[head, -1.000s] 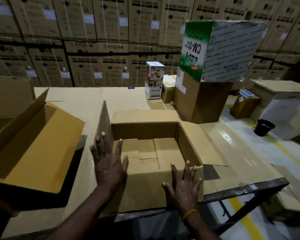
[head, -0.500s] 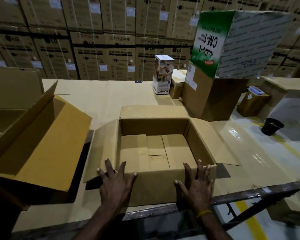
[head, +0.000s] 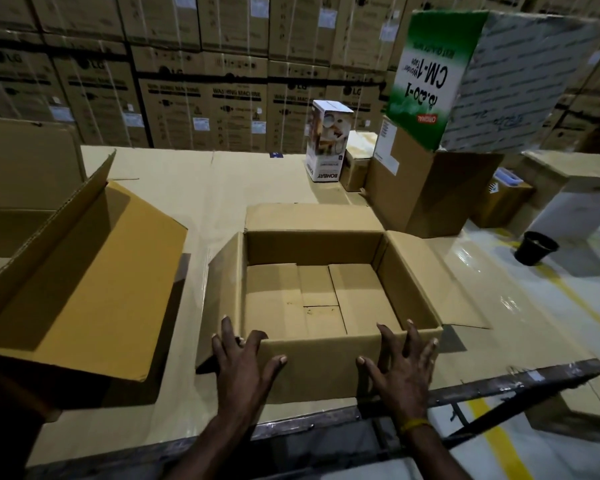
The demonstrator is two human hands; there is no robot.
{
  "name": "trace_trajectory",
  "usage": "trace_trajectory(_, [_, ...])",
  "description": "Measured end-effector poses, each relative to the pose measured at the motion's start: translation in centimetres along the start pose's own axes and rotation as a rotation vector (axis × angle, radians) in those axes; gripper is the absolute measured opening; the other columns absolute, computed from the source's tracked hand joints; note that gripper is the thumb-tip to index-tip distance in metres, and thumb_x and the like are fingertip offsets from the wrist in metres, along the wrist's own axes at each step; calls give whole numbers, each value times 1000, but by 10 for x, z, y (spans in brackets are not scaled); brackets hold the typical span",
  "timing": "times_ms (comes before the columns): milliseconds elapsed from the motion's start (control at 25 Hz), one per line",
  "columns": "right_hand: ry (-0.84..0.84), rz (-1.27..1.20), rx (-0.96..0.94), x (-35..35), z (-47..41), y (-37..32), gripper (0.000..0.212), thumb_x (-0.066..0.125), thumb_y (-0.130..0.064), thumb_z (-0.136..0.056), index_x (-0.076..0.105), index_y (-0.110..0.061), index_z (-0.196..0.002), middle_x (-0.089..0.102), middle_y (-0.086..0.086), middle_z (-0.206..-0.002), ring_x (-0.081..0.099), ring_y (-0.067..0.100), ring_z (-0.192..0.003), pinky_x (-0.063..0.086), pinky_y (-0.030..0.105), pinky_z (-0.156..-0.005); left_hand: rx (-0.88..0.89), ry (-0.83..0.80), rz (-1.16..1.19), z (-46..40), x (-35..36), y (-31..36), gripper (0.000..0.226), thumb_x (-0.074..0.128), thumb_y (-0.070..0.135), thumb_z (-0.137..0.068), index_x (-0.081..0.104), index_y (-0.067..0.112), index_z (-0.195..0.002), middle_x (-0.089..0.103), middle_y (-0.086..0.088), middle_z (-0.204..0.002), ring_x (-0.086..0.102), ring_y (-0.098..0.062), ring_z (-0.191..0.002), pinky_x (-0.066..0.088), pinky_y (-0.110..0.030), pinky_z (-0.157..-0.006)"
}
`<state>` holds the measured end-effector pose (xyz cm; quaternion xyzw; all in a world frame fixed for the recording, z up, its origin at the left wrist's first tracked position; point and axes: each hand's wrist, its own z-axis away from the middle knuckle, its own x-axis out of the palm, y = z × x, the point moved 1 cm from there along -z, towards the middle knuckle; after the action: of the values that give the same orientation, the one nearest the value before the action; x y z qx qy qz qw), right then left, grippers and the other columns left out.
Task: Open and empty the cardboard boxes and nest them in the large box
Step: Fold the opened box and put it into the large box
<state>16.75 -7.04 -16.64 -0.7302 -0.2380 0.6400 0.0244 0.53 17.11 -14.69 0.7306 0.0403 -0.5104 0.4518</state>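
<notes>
An open brown cardboard box (head: 326, 365) stands on the cardboard-covered table, empty inside, with its flaps spread outward. My left hand (head: 245, 365) presses flat on its near wall at the left corner, fingers splayed. On the same wall near the right corner lies my right hand (head: 404, 365), fingers spread over the rim. A large open box (head: 84, 282) sits at the left with one big flap hanging toward me. A green-and-white box (head: 482, 81) is stacked on a brown box (head: 426, 192) at the back right.
A small white BOMBAY carton (head: 326, 143) and a little brown box (head: 357, 161) stand at the table's far side. Stacked LG washing-machine cartons (head: 205, 81) fill the back wall. A black bucket (head: 536, 247) sits on the glossy floor at right. The table's metal edge (head: 499, 386) runs below my hands.
The box's left flap has folded down outward. Both my hands slid down onto the near wall. The view moved closer to the box.
</notes>
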Motion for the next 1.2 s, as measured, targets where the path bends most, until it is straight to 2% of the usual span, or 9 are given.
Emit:
trace_trajectory(200, [31, -8, -30, -12, 3, 1, 77, 70, -70, -71, 36, -55, -138, 17, -2, -157, 8, 52, -145, 16, 71, -112, 25, 67, -69, 14, 3, 17, 53, 71, 51, -83, 53, 36, -131, -13, -2, -162, -15, -37, -149, 45, -58, -103])
trace_trajectory(360, [-57, -31, -46, -37, -16, 17, 74, 72, -69, -70, 45, -51, -136, 26, 1, -149, 10, 46, -144, 19, 70, -110, 73, 37, -130, 17, 2, 31, 59, 72, 56, -79, 50, 42, -132, -4, -3, -163, -19, -37, -148, 43, -57, -103])
trace_trajectory(520, [-109, -93, -61, -57, -25, 23, 67, 80, -59, -67, 58, -42, -128, 34, 7, -141, 27, 36, -134, 39, 52, -104, 85, -46, -170, 16, -5, 37, 64, 74, 59, -75, 49, 40, -131, 4, -5, -163, -18, -41, -147, 35, -56, -110])
trace_trajectory(680, [-19, -106, -21, -57, 4, 18, 60, 81, -60, -65, 60, -43, -119, 37, 5, -134, 33, 34, -127, 47, 53, -96, 95, -29, -146, 23, -12, 35, 60, 79, 53, -71, 56, 34, -123, 20, -6, -160, -11, -39, -148, 33, -57, -110])
trace_trajectory(880, [93, -155, 13, -57, 43, 21, 54, 86, -51, -65, 64, -38, -112, 38, 9, -132, 34, 40, -127, 41, 57, -99, 133, 87, -108, 53, -15, 32, 51, 84, 41, -69, 63, 28, -114, 39, -4, -146, 1, -34, -148, 35, -61, -107])
trace_trajectory(1120, [191, -280, 76, -72, 77, 11, 51, 88, -43, -65, 63, -36, -108, 30, 4, -137, 23, 44, -134, 44, 65, -96, 220, 166, -60, 71, -37, 36, 51, 85, 34, -69, 63, 24, -114, 46, -2, -135, 28, -29, -141, 44, -60, -97])
trace_trajectory(1200, [246, -296, 88, -83, 87, 4, 51, 89, -41, -64, 64, -35, -107, 32, 5, -136, 22, 46, -134, 44, 65, -95, 254, 176, -57, 69, -46, 36, 52, 86, 34, -67, 64, 24, -113, 47, -2, -135, 30, -30, -140, 46, -59, -94])
